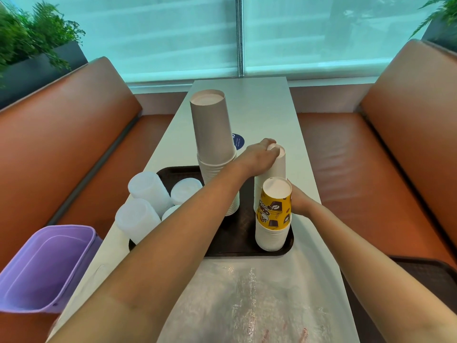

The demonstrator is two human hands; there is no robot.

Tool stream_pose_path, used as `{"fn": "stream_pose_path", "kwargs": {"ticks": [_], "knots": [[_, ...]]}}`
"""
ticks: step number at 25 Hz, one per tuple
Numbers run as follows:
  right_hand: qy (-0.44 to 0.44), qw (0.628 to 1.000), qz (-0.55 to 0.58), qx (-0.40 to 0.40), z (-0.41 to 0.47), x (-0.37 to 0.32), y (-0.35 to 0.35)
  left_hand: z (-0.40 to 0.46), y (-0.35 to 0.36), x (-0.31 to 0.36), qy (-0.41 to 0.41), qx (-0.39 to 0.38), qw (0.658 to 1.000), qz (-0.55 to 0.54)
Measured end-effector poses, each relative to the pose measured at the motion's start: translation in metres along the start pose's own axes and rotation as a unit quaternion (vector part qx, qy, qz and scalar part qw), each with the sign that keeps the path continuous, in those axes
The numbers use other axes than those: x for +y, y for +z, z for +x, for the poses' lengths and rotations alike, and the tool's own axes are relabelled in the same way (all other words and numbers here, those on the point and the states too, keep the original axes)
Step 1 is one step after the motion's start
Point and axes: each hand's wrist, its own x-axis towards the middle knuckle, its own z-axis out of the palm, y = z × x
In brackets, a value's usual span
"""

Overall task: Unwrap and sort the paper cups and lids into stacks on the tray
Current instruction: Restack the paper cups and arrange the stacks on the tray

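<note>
A booth with orange seats and a frosted window holds a narrow white bench [249,105] carrying a dark tray [232,241]. On the tray's far right stands a white cup stack [279,167], upturned, long axis vertical. The left hand [259,157] reaches across from the left, fingers curled over its top rim, gripping it. The right hand [300,200] sits just behind the printed cup stack [273,214] at the near right; its fingers are hidden, so their state cannot be told. The tall grey stack [215,137] stands to the left, lid stacks [148,194] at the tray's left edge. The left hand is the nearer; the next move likely runs straight up or down that axis.
</note>
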Motion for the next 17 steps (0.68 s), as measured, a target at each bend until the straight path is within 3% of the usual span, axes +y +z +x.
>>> {"fn": "stream_pose_path", "kwargs": {"ticks": [17], "knots": [[0.03, 0.997, -0.009, -0.067, 0.004, 0.009, -0.008, -0.003, 0.001, -0.003, -0.062, 0.015, 0.996, -0.064]]}}
